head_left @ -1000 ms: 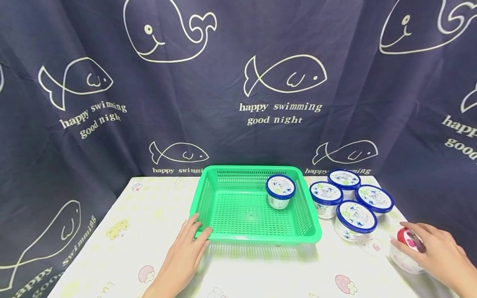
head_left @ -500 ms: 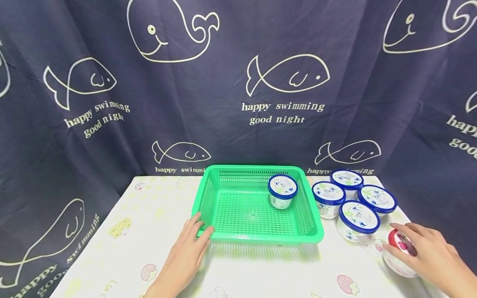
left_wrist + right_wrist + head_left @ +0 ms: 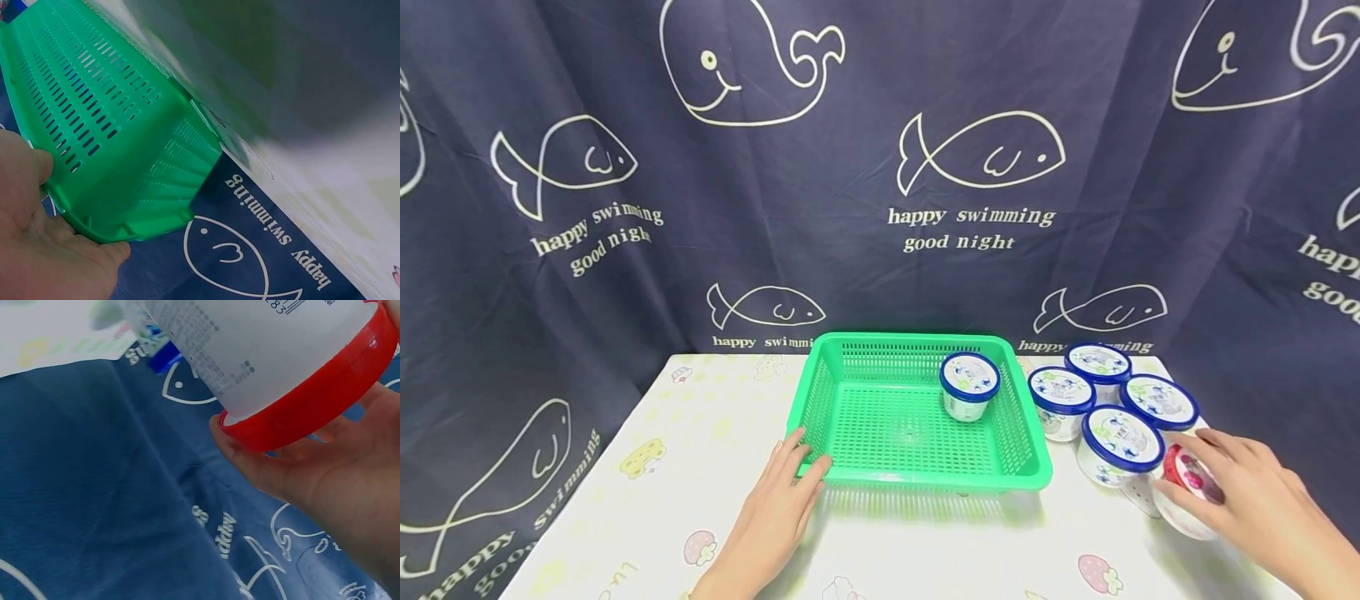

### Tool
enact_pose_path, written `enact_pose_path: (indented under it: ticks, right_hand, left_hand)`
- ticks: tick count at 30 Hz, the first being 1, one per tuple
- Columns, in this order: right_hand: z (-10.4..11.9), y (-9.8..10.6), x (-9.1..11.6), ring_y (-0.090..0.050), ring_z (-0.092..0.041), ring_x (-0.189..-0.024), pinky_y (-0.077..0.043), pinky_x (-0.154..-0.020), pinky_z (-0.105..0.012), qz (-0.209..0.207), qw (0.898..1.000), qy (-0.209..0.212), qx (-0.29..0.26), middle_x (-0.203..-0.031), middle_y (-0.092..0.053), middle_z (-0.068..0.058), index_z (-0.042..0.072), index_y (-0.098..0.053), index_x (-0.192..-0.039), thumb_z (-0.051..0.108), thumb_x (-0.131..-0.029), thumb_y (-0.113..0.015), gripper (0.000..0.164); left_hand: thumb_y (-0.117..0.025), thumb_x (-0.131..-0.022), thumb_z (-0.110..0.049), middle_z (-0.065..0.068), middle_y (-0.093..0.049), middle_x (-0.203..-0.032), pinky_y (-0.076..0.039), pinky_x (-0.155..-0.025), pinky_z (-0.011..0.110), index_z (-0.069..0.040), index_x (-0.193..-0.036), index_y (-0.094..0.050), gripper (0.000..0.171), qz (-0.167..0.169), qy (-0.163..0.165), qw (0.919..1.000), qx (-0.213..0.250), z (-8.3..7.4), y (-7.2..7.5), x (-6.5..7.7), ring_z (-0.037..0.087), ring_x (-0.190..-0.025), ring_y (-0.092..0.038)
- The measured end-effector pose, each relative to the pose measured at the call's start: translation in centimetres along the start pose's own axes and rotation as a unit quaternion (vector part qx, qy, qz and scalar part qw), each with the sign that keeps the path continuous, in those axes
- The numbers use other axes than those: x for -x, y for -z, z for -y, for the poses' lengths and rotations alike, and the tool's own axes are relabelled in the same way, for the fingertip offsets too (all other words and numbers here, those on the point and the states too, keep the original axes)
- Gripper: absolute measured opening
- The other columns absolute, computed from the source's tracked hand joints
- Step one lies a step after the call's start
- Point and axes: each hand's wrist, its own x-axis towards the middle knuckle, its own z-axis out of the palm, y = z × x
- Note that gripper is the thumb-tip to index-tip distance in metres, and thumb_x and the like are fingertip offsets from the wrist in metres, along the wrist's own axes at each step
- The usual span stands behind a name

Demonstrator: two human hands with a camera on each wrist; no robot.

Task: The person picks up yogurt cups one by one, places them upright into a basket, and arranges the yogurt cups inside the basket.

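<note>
My left hand (image 3: 775, 508) grips the near left corner of the green plastic basket (image 3: 917, 479); in the left wrist view its thumb and fingers lie around the rim. Inside the basket, towards its right end, stands one white tub with a blue lid (image 3: 968, 408). My right hand (image 3: 1255, 496) holds a red-lidded white tub (image 3: 1177, 512) by its lid, beside the nearest blue-lidded tub (image 3: 1122, 437); whether the two touch cannot be told. The right wrist view shows fingers curled around the red lid (image 3: 312, 422), with the white body (image 3: 275, 356) bearing print.
Several blue-lidded tubs stand close together right of the basket, among them one at the back (image 3: 1099, 360) and one at the right (image 3: 1160, 402). A patterned cloth covers the table (image 3: 625, 517). A dark blue curtain (image 3: 850, 250) with fish drawings hangs behind.
The right hand has moved left and farther from me with the red-lidded tub, closer to the blue-lidded group. The left hand stays at the basket's corner.
</note>
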Motion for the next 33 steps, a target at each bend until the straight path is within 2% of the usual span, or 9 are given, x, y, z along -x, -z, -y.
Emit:
enact_pose_path:
  ticks: [3,7,11,18,23,33]
  right_hand:
    - [0.6,0.2,-0.3,-0.045,-0.056,-0.104,-0.039,-0.070,-0.077,-0.029,0.999,0.023,-0.010,-0.117,-0.057,-0.033,0.006,-0.067,-0.113,0.047,-0.071,-0.085,0.063]
    - [1.2,0.5,-0.9,-0.046,-0.054,-0.104,-0.040,-0.067,-0.076,-0.045,0.998,0.043,-0.012,-0.116,-0.058,-0.031,0.006,-0.067,-0.114,0.047,-0.070,-0.086,0.064]
    - [1.8,0.8,-1.3,-0.046,-0.055,-0.105,-0.040,-0.067,-0.077,-0.040,0.998,0.044,-0.003,-0.117,-0.058,-0.033,0.007,-0.067,-0.116,0.051,-0.071,-0.084,0.066]
    - [2.6,1.1,-1.7,-0.047,-0.053,-0.105,-0.040,-0.066,-0.074,-0.035,0.998,0.045,-0.006,-0.118,-0.059,-0.031,0.006,-0.067,-0.115,0.051,-0.070,-0.084,0.066]
    - [3.2,1.4,-2.2,-0.050,-0.051,-0.103,-0.042,-0.066,-0.072,-0.041,0.997,0.058,-0.006,-0.115,-0.062,-0.028,0.005,-0.069,-0.113,0.049,-0.069,-0.086,0.065]
    - [4.6,2.0,-2.7,-0.052,-0.050,-0.102,-0.044,-0.069,-0.070,-0.022,0.997,0.067,-0.007,-0.116,-0.062,-0.028,0.005,-0.071,-0.112,0.046,-0.068,-0.087,0.063]
  left_hand:
    - [-0.029,-0.109,-0.035,0.017,-0.056,-0.129,-0.033,-0.114,0.057,-0.014,-0.128,-0.061,0.043,-0.003,-0.002,1.0000,-0.002,0.0,0.0,0.0,0.035,-0.144,-0.034]
    - [-0.030,-0.109,-0.034,0.016,-0.057,-0.128,-0.035,-0.112,0.058,-0.015,-0.128,-0.061,0.041,-0.009,-0.005,0.9999,-0.002,0.0,0.0,0.0,0.036,-0.143,-0.035]
    - [-0.031,-0.109,-0.034,0.016,-0.057,-0.129,-0.034,-0.114,0.056,-0.016,-0.129,-0.060,0.040,-0.001,0.001,1.0000,0.000,0.0,-0.1,0.0,0.035,-0.144,-0.033]
    - [-0.042,-0.107,-0.028,0.017,-0.057,-0.129,-0.035,-0.113,0.056,-0.015,-0.129,-0.060,0.032,-0.001,0.001,1.0000,0.001,0.0,-0.1,0.0,0.035,-0.145,-0.033]
    - [-0.037,-0.108,-0.030,0.016,-0.057,-0.129,-0.034,-0.113,0.057,-0.016,-0.129,-0.060,0.034,-0.001,0.000,1.0000,-0.001,0.0,0.0,0.1,0.035,-0.144,-0.033]
    - [-0.032,-0.109,-0.033,0.015,-0.056,-0.129,-0.035,-0.114,0.054,-0.015,-0.130,-0.060,0.039,-0.005,0.000,1.0000,-0.005,0.1,-0.2,0.1,0.035,-0.144,-0.033]
